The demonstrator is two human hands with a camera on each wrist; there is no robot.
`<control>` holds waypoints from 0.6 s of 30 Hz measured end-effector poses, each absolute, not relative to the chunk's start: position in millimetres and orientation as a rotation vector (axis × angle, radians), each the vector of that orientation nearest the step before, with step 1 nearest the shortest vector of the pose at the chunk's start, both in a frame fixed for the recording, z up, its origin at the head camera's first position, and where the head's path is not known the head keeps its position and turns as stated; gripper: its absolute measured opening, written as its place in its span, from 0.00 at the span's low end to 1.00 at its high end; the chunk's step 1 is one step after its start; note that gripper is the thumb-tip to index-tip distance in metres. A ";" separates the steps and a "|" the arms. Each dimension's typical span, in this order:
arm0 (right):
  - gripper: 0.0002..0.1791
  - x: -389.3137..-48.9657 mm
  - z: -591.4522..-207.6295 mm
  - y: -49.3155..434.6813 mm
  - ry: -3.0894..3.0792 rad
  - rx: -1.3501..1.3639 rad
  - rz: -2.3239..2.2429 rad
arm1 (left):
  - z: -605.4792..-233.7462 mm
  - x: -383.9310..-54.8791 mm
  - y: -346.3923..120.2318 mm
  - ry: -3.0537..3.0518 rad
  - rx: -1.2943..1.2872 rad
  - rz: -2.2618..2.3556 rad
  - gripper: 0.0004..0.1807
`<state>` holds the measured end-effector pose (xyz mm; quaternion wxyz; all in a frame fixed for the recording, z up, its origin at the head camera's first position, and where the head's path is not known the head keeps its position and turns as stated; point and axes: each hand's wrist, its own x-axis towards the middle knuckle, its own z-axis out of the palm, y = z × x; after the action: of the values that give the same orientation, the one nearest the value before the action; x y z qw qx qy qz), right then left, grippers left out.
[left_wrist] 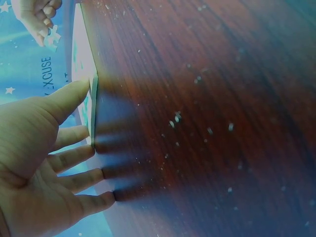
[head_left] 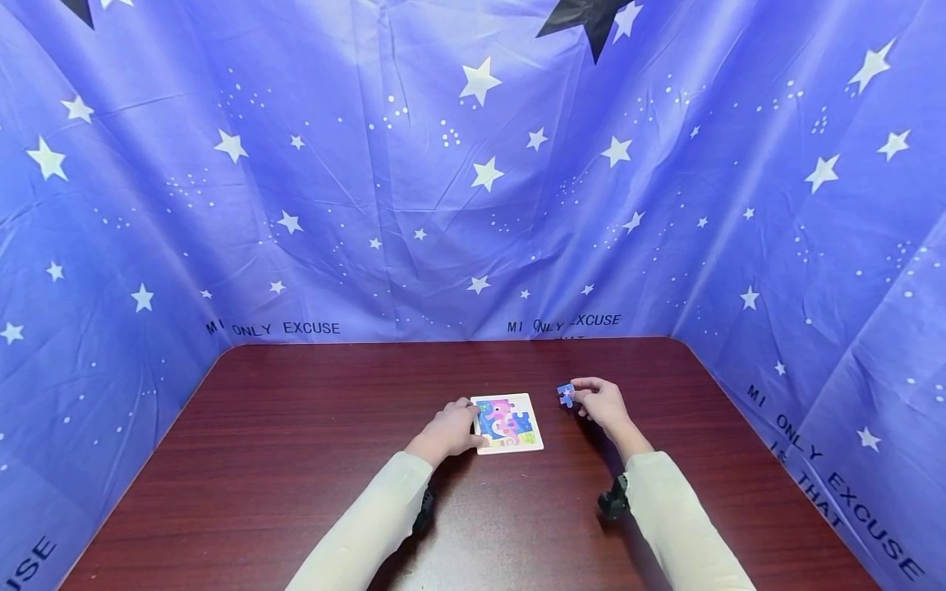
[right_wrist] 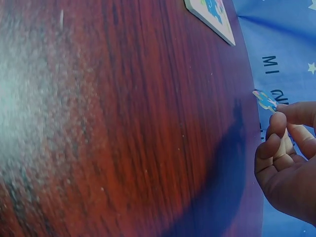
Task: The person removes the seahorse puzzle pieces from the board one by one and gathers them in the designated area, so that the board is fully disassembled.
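Observation:
A small square jigsaw puzzle board [head_left: 523, 403] with a white rim lies on the table, showing a pink seahorse on blue. At its upper right and right side, part of the white base is bare. My left hand [head_left: 447, 431] rests against the board's left edge. In the left wrist view, the thumb touches the rim and the other fingers [left_wrist: 74, 160] spread fairly straight along the side and tabletop. To the right of the board, my right hand [head_left: 604, 406] pinches a blue puzzle piece [right_wrist: 265, 100] with a pinkish star between thumb and fingertips, held above the table.
The dark red wooden table [head_left: 296, 427] stretches around both hands. Behind it and along both sides hangs a blue curtain [head_left: 414, 205] with white stars and lettering. Black wrist cameras [head_left: 613, 499] sit under the pale sleeves [head_left: 680, 517].

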<state>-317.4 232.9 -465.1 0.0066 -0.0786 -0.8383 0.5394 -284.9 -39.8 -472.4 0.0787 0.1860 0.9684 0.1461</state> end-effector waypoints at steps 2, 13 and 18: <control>0.18 -317.2 -464.8 234.2 -2.622 -0.250 1.692 | -472.3 -284.7 -39.8 2.901 0.556 0.435 0.33; 0.18 -315.5 -467.9 246.0 -2.616 -0.253 1.677 | -471.0 -283.7 -39.6 2.901 0.560 0.420 0.33; 0.19 -314.2 -468.8 252.8 -2.619 -0.272 1.675 | -471.8 -284.3 -39.8 2.906 0.569 0.415 0.33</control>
<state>-314.2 252.8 -468.8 0.0106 -0.0872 -0.8391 0.5369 -284.3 -39.8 -471.8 0.0757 0.1899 0.9690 0.1385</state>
